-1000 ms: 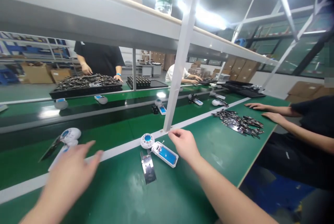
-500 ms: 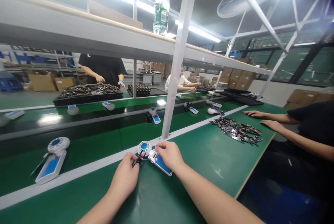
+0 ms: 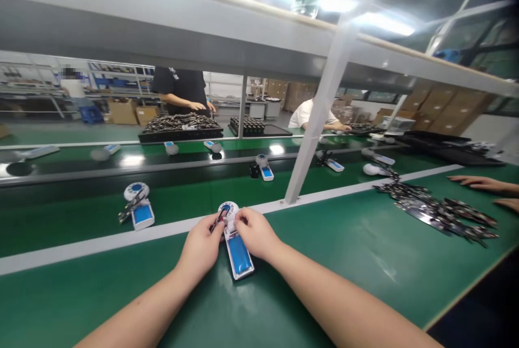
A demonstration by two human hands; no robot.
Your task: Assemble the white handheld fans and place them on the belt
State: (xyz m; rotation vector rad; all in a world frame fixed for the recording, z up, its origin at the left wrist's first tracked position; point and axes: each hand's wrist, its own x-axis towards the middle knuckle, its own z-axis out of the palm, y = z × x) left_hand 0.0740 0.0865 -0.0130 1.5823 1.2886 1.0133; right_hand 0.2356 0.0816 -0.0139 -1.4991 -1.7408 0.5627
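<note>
A white fan housing [image 3: 230, 223] with a round head lies on the green bench between my hands. A blue battery [image 3: 240, 255] fills its handle, which points toward me. My left hand [image 3: 200, 245] is closed on a small dark circuit board [image 3: 218, 220] at the left of the round head. From the other side, my right hand [image 3: 257, 234] pinches at the neck, between head and handle. Whatever is between its fingertips is too small to make out.
More housings, one of them with a board [image 3: 138, 205], lie on the conveyor [image 3: 190, 191] beyond the pale rail. A heap of dark boards [image 3: 438, 210] is at the right, near a co-worker's hands [image 3: 478, 181]. A white post [image 3: 316, 137] rises behind my right hand. Co-workers stand across the line.
My view has swung left. The housing has turned so its handle points more directly toward me. My right hand has shifted from beside the handle to the neck, nearer my left hand.
</note>
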